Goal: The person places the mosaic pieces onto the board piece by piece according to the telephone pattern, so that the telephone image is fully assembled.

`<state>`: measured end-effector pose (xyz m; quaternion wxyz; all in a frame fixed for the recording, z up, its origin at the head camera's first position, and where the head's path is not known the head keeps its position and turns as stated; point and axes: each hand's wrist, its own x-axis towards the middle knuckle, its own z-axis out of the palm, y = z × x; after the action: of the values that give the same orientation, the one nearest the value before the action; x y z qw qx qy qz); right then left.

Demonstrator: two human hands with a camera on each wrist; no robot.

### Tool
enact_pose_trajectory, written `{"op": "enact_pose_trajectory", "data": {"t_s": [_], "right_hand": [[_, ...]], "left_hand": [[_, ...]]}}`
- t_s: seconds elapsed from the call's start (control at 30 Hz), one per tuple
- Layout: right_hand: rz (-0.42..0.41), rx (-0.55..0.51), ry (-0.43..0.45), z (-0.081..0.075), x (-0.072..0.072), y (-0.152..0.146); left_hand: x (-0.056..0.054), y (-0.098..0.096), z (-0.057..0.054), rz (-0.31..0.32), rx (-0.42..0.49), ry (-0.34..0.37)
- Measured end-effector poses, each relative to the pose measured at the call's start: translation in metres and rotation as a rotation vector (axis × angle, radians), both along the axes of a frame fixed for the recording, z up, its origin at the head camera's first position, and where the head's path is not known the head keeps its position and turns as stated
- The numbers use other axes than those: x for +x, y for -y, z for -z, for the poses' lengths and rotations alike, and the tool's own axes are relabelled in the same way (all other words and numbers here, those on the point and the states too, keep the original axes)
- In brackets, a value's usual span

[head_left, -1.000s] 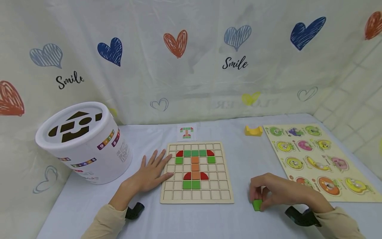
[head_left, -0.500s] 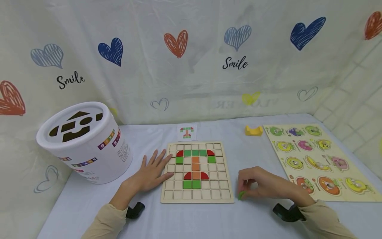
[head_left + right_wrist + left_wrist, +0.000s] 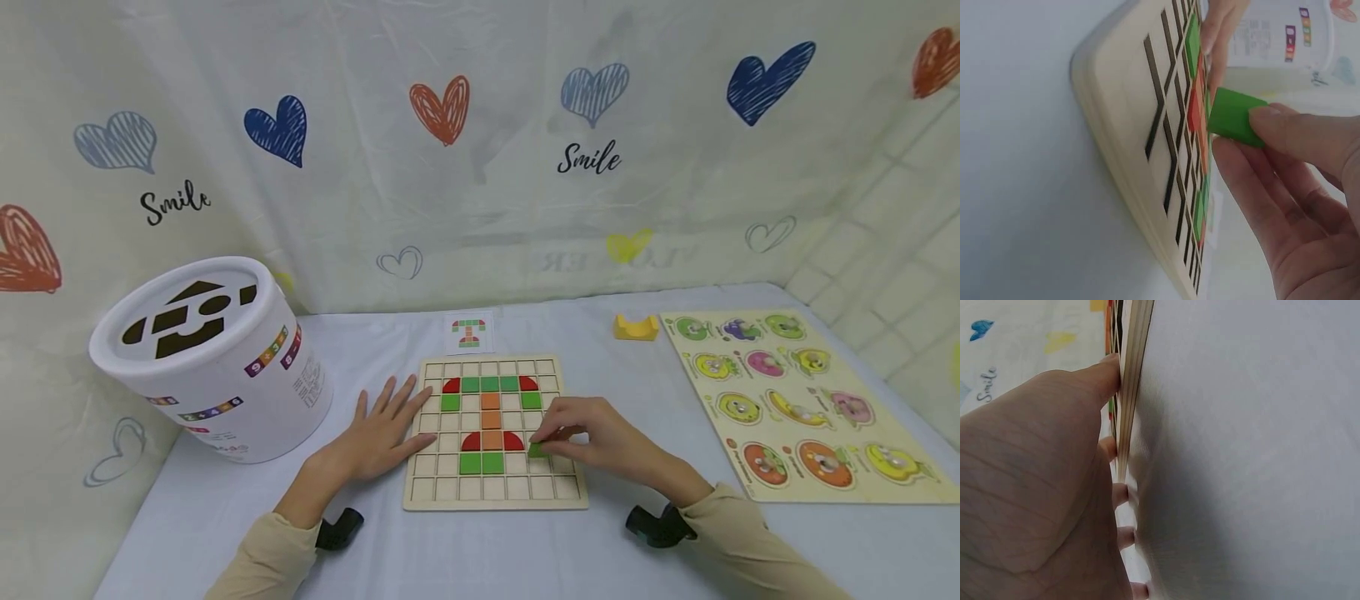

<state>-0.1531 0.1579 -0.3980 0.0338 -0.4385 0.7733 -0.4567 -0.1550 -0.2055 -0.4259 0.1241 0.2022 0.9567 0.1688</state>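
Observation:
A wooden grid board [image 3: 495, 504] lies mid-table, bearing red quarter-round, green square and orange square tiles arranged in a T shape. My left hand [image 3: 378, 442] rests flat with spread fingers at the board's left edge; its thumb and index fingertips overlap the frame. Over the board's right half, my right hand [image 3: 607, 442] pinches a green square tile [image 3: 1232, 115] between thumb and fingers. The right wrist view shows that tile tilted, close above the grid cells. Behind the board stands a small card [image 3: 470, 333] printed with a similar T pattern.
At the left stands a large white canister [image 3: 303, 408] with shaped slots in its lid. A fruit puzzle board [image 3: 750, 362] lies on the right, and a yellow curved block [image 3: 636, 328] sits near its far left corner. A printed curtain [image 3: 495, 208] hangs behind the table.
My right hand has carried the green tile leftward from the table, right of the grid board, to over the board's right half. The left hand has stayed in place.

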Motion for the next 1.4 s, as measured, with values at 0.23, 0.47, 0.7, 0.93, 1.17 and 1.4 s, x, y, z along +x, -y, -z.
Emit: {"op": "enact_pose_trajectory", "data": {"t_s": [0.23, 0.47, 0.7, 0.93, 1.17, 1.4], "right_hand": [[-0.004, 0.006, 0.017, 0.008, 0.000, 0.023], [0.050, 0.046, 0.045, 0.010, 0.004, 0.032], [0.068, 0.095, 0.097, 0.007, 0.007, 0.033], [0.046, 0.142, 0.083, 0.003, 0.008, 0.034], [0.044, 0.233, -0.077, -0.003, 0.012, 0.039], [0.086, 0.334, -0.167, -0.005, 0.018, 0.045]], "left_hand": [[-0.001, -0.001, -0.005, 0.001, -0.011, 0.015], [-0.001, -0.002, -0.004, 0.000, -0.021, 0.025], [-0.001, -0.002, -0.004, -0.002, -0.013, 0.022], [0.000, -0.002, -0.003, 0.000, -0.025, 0.014], [0.002, -0.001, -0.005, 0.006, -0.003, -0.002], [0.000, 0.001, 0.002, 0.008, 0.022, -0.015]]}}
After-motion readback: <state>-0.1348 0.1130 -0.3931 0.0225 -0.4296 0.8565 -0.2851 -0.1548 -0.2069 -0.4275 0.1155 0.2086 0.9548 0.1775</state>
